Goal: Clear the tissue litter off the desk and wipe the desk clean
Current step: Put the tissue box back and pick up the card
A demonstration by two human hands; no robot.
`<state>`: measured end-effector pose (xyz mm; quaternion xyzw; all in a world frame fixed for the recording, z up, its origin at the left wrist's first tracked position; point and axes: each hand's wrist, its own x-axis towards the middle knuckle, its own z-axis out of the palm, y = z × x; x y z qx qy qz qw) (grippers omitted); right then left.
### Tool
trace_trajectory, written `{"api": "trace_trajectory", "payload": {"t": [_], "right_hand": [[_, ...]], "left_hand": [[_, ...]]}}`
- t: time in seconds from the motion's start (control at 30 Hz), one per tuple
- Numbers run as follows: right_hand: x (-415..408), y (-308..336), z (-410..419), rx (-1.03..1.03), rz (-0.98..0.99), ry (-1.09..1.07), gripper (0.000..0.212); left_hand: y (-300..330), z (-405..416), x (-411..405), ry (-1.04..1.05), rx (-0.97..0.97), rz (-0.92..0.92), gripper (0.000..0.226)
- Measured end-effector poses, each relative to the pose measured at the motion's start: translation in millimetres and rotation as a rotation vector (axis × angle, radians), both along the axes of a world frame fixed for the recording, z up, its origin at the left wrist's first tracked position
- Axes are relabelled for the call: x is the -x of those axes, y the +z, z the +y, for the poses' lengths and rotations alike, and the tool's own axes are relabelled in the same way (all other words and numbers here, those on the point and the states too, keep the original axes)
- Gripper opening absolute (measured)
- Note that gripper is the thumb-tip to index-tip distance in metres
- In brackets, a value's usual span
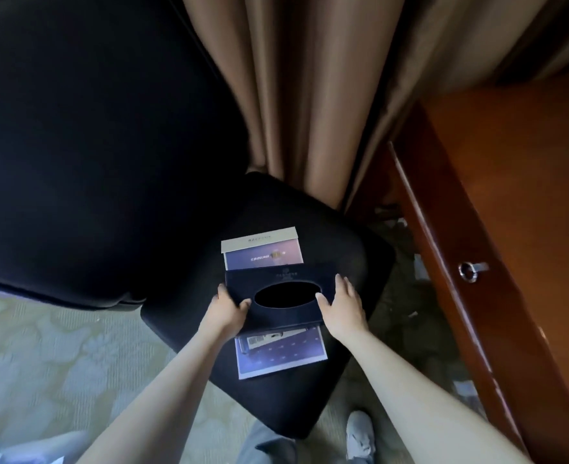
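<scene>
both hands on the tissue box [284, 294] — dark navy, oval opening on top, opening looks black inside. left hand [224, 308] grips the box's left end, thumb over the top edge and fingers wrapped along the side. right hand [341, 304] holds the right end, thumb by the oval opening, fingers running up along the side edge. so both are closed on the box, one per end.

box sits over the seat of a black chair [353, 259], on or just above a stack of printed matter; cannot tell if it's resting or lifted. under it: a purple-blue booklet [281, 354] sticking out toward the camera, and a card with a cream top band [261, 247] showing past the far edge.

large dark surface [92, 145] fills the upper left, detail not readable. tan curtain [309, 95] hangs behind the chair. wooden desk [510, 195] along the right, glossy reddish brown, with a metal ring pull [469, 271] on its front. floor under the desk edge is in shadow with small pale scraps [420, 267] — too blurred to identify. pale patterned carpet [42, 346] lower left, a grey shoe [360, 433] at the bottom.
</scene>
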<state>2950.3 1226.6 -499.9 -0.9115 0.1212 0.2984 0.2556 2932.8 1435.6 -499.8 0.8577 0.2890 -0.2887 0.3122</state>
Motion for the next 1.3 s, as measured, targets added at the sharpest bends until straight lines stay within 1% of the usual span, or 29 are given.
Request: {"api": "trace_trajectory", "payload": {"t": [0.1,0.27,0.33,0.43,0.5,0.57,0.63,0.73,0.8,0.93,1.03,1.1,1.2,1.3], "right_hand": [[-9,-28,5,-0.048,0.098,-0.178,0.075],[-19,-57,5,-0.092,0.165,-0.444,0.084],[-21,-67,1,-0.122,0.168,-0.526,0.079],[-22,-70,-6,-0.133,0.180,-0.567,0.057],[-19,-67,-8,-0.136,0.168,-0.581,0.045],[-13,-61,-9,-0.144,0.145,-0.593,0.040],[-7,-54,-11,-0.175,0.115,-0.627,0.041],[-13,-31,-18,-0.182,0.023,-0.602,0.041],[-27,-8,-24,-0.179,-0.049,-0.567,0.046],[-58,49,-39,-0.221,-0.190,-0.502,0.047],[-72,100,-60,-0.240,-0.304,-0.480,0.047],[-73,133,-79,-0.246,-0.376,-0.475,0.048],[-63,173,-112,-0.223,-0.437,-0.473,0.048],[-40,204,-150,-0.229,-0.494,-0.506,0.036]], "left_hand": [[-18,2,-5,0.097,0.084,0.075,0.055],[-43,16,-8,0.273,0.261,0.104,0.055],[-46,21,-10,0.332,0.346,0.118,0.048],[-46,26,-12,0.396,0.428,0.134,0.036],[-47,29,-13,0.399,0.439,0.152,0.035],[-44,30,-15,0.389,0.430,0.170,0.034],[-37,29,-18,0.382,0.433,0.159,0.033],[-16,25,-29,0.390,0.486,0.088,0.033],[5,23,-41,0.394,0.490,0.012,0.032],[61,8,-69,0.375,0.493,-0.183,0.030],[109,-12,-90,0.319,0.503,-0.347,0.028],[139,-29,-100,0.268,0.486,-0.438,0.032],[175,-60,-107,0.207,0.485,-0.503,0.040],[199,-102,-104,0.150,0.510,-0.522,0.044]]}}
